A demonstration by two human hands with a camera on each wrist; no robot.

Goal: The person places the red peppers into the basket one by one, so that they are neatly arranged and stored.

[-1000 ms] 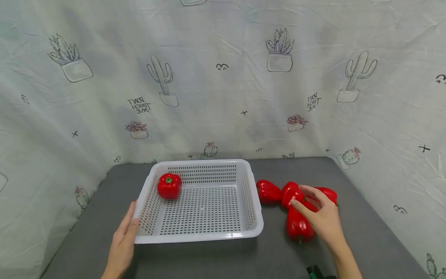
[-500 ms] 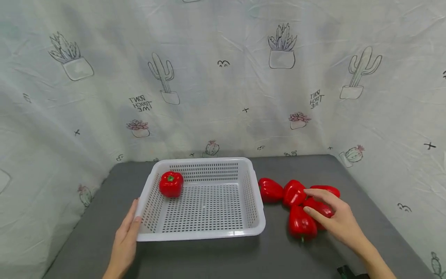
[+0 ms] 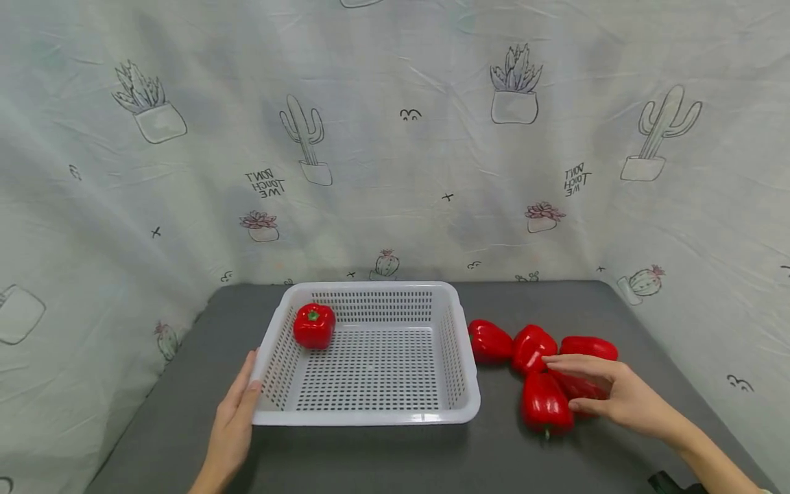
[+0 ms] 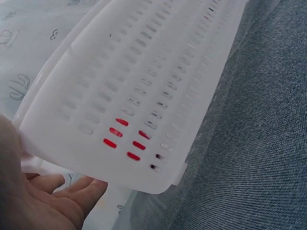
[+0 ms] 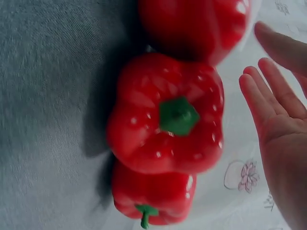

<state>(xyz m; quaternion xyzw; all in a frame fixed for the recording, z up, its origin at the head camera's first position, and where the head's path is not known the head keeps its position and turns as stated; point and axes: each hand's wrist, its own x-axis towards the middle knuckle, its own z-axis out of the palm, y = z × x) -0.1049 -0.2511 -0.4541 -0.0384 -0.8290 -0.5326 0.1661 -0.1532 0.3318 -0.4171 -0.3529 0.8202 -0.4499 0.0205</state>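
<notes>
A white perforated plastic basket (image 3: 370, 417) stands left of centre in the head view, with one red bell pepper (image 3: 314, 326) in its far left corner. My left hand (image 3: 230, 424) holds the basket's left rim, thumb at the rim and fingers along its outer side. Right of the basket lie several glossy red bell peppers. My right hand (image 3: 620, 393) hovers over this group, thumb apart from the fingers, partly hiding one pepper (image 3: 581, 385); its thumb tip overlaps the nearest pepper (image 3: 546, 403). The right wrist view shows relaxed fingers beside a green-stemmed pepper (image 5: 144, 139), holding nothing.
A grey cloth-covered table (image 3: 382, 460) bears everything. White curtains (image 3: 370, 137) printed with cacti close it off at the back and sides. Other peppers, one beside the basket (image 3: 489, 342) and one at the far right (image 3: 589, 346), lie near the right hand.
My right hand has moved right and withdrawn from the far peppers toward the nearer ones. The left hand stays on the basket rim. The head view has shifted slightly.
</notes>
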